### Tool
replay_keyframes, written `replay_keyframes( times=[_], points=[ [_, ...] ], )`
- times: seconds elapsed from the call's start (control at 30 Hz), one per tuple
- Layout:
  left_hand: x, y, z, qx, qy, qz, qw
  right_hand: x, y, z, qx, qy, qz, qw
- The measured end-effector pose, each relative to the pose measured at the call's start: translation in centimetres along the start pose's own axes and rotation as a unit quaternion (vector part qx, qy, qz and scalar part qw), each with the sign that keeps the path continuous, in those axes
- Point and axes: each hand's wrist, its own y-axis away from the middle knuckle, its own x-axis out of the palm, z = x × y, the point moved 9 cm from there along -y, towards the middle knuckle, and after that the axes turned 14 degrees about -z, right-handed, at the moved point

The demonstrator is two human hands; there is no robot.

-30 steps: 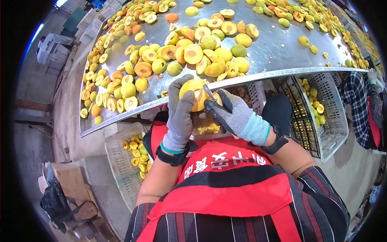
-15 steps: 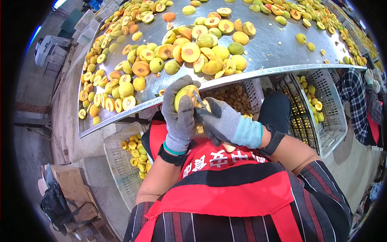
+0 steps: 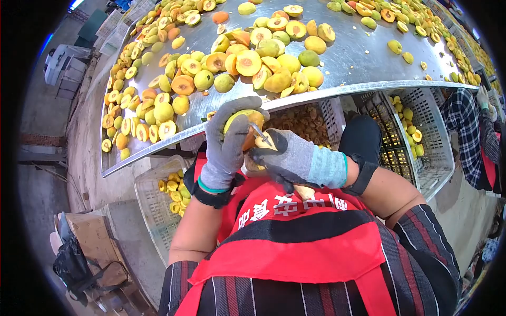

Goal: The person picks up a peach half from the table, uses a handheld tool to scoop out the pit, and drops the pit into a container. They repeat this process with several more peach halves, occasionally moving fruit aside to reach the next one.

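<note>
A yellow peach [image 3: 236,124], cut open with orange flesh showing, is gripped in my gloved left hand [image 3: 220,150] just in front of the table edge. My gloved right hand [image 3: 292,158] is closed around a pitting tool [image 3: 304,191] with a pale handle, whose end sticks out below the fist. Its thin metal tip meets the cut side of the peach; how deep it goes is hidden. Both hands are close together above my red apron [image 3: 284,253].
A metal table [image 3: 348,58] bears many peach halves [image 3: 247,63]. Below it stand a crate of brown scraps [image 3: 300,124], a left crate [image 3: 150,221] and a right crate [image 3: 436,158], both holding peaches. At far right is another person's plaid sleeve [image 3: 461,126].
My left hand has shifted slightly left and tilted the peach, showing more of its orange flesh. My right hand has turned a little, and the tool's metal tip shows more clearly.
</note>
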Motion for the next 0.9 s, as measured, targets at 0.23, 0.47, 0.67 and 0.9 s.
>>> replay_keyframes(
  times=[0.23, 0.47, 0.67, 0.9],
  points=[
    [-0.1, 0.6, 1.1, -0.004, -0.008, -0.024, 1.000, -0.6, -0.4, 0.3, -0.214, 0.136, -0.092, 0.963],
    [-0.5, 1.4, 0.0, 0.083, -0.014, -0.133, 0.988, 0.1, 1.1, 1.2, -0.006, 0.062, -0.015, 0.998],
    [0.0, 0.5, 1.5, -0.047, 0.015, -0.018, 0.999, 0.8, 1.5, 2.1, -0.519, 0.334, -0.246, 0.747],
    [0.3, -0.6, 1.7, -0.054, -0.010, -0.019, 0.998, -0.9, -0.4, -0.3, 0.018, 0.015, -0.070, 0.997]
  ],
)
